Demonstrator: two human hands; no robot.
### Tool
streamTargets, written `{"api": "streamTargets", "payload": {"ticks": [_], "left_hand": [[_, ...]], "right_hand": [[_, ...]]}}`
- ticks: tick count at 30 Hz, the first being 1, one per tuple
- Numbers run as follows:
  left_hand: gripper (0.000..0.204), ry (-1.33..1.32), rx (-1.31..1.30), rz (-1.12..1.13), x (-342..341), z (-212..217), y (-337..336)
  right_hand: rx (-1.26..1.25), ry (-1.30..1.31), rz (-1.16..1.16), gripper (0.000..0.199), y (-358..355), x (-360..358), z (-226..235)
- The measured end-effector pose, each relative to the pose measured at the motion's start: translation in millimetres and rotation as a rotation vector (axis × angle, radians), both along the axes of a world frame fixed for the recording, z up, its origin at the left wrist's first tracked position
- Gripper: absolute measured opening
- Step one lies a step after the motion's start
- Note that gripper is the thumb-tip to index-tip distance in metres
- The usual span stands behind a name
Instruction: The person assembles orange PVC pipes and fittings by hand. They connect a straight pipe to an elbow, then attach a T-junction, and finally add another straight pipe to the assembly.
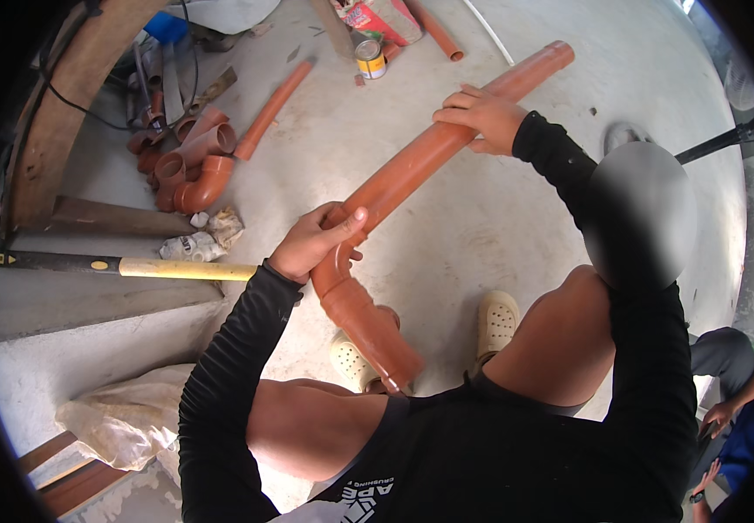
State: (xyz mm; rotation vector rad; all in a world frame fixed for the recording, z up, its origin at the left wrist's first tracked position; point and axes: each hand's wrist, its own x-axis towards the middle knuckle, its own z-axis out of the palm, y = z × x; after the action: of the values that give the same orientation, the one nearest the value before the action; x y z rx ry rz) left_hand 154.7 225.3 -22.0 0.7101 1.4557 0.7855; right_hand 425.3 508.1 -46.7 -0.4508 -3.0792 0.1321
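A long orange-brown plastic pipe (407,172) slants across the middle, its plain end pointing to the far right. Its near end meets an elbow fitting (333,272), and a short pipe piece (375,327) continues from there toward my lap. Around the joint of pipe and elbow, my left hand (316,240) is closed, thumb on top. Farther along, my right hand (484,119) wraps over the upper half of the long pipe. The whole assembly is held above the concrete floor, over my feet.
Several orange-brown fittings (194,166) lie heaped at the far left beside a loose pipe (274,109). A small can (370,59) stands at the back. A yellow-and-black handle (167,268) extends at the left, near crumpled wrapping (207,237). Another person (739,410) is at the right edge.
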Motion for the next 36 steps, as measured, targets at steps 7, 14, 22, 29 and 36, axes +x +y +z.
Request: {"api": "streamTargets", "payload": {"ticks": [7, 14, 22, 29, 36], "left_hand": [[0.051, 0.063, 0.044, 0.120, 2, 17, 9], [0.046, 0.203, 0.199, 0.297, -19, 42, 17], [0.053, 0.037, 0.120, 0.330, -29, 29, 11], [0.050, 0.158, 0.087, 0.318, -14, 40, -16], [0.060, 0.619, 0.113, -0.035, 8, 76, -16]], "right_hand": [[0.134, 0.479, -0.085, 0.070, -3, -11, -1], [-0.326, 0.093, -0.262, 0.051, -26, -15, -66], [-0.543, -0.120, 0.276, 0.028, -144, -72, -63], [0.321, 0.475, 0.070, 0.086, -50, -65, 40], [0.130, 0.239, 0.022, 0.053, -44, -74, 12]]}}
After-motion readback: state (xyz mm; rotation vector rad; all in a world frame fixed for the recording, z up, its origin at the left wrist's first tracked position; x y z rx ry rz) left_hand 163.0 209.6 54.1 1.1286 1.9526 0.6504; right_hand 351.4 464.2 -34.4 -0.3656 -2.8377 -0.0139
